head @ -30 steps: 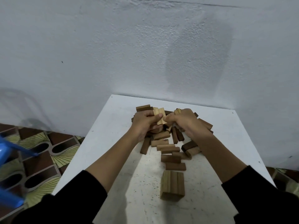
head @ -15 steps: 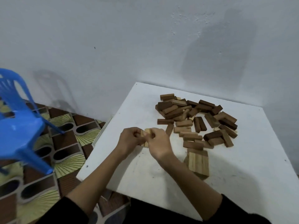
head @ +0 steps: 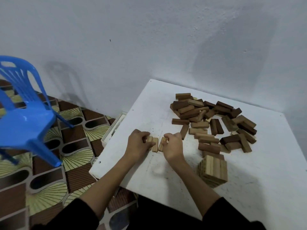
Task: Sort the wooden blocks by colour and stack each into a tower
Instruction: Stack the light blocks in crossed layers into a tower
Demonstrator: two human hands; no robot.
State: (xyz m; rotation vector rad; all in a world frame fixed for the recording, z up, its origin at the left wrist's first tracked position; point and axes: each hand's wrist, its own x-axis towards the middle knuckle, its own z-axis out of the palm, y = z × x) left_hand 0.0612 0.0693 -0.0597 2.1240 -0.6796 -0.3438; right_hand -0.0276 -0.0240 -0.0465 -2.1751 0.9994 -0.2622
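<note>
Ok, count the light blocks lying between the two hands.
3: one under the left hand fingers, a middle block, one against the right hand. More may be hidden.

Three pale wooden blocks (head: 155,144) lie flat, side by side, at centre frame. A loose heap of dark and light blocks (head: 214,121) sprawls at upper right. A short pale stack (head: 213,170) stands lower right.
</note>
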